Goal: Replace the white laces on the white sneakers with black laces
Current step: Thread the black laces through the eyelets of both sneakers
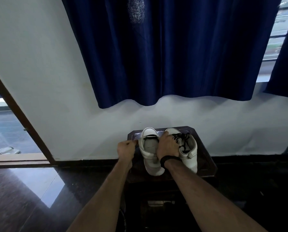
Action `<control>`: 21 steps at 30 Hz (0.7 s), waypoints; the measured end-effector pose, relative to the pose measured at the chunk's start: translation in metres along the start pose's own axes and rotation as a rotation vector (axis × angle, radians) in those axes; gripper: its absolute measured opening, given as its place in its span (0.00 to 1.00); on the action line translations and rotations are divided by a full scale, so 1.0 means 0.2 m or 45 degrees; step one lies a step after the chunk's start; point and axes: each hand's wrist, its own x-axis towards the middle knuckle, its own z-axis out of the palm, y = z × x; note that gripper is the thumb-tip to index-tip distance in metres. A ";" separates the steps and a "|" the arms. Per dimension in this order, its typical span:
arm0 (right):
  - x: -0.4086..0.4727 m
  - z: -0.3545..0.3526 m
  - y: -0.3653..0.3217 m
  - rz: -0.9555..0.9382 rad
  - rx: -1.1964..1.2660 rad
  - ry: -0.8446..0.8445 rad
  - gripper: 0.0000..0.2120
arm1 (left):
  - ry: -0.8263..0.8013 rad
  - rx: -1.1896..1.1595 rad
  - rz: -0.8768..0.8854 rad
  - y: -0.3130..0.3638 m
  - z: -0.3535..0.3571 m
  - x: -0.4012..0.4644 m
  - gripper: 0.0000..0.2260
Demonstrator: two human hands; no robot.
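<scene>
Head view, single frame.

Sneakers, count: 2, both white, side by side on the dark surface [206,158], toes toward the wall, heels toward the person.

Left sneaker [150,154]: one black lace [150,136] crosses it near the toe end; the rest of the opening is bare, with the grey insole showing.

Right sneaker [189,153]: black lacing [181,139] crosses it several times over the tongue area; the exact number of crossings cannot be told.

White laces, count: 0 seen on either sneaker.

Hands, count: 2, bare.

Left hand [125,149]: just left of the left sneaker, fingers [131,143] closed narrow, pinching a thin dark strand at the shoe's edge, apparently the free end of the black lace.

Right hand [167,147]: lies over the gap between the two sneakers, fingers curled down at the toe end of the left sneaker; what they hold, if anything, cannot be told from this angle.

Wristband [170,159]: 1, black, on the right wrist.

Surface: 1, small, dark, with cut corners, standing against the white wall [56,81].

Curtains, count: 2 blue panels: a large one [170,47] above the sneakers, a second [283,72] at the right edge.

Floor [22,198]: dark, glossy, with a bright reflection at left.

Sandal [6,150]: 1, pale, beyond the doorway at far left.
</scene>
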 end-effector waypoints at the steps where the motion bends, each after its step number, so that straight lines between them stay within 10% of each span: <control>1: 0.00 0.00 0.00 0.007 0.011 0.001 0.15 | -0.011 -0.018 -0.103 0.00 0.00 0.00 0.12; 21: 0.00 0.03 0.00 -0.010 0.022 0.030 0.18 | -0.233 0.886 0.409 0.13 0.01 0.04 0.10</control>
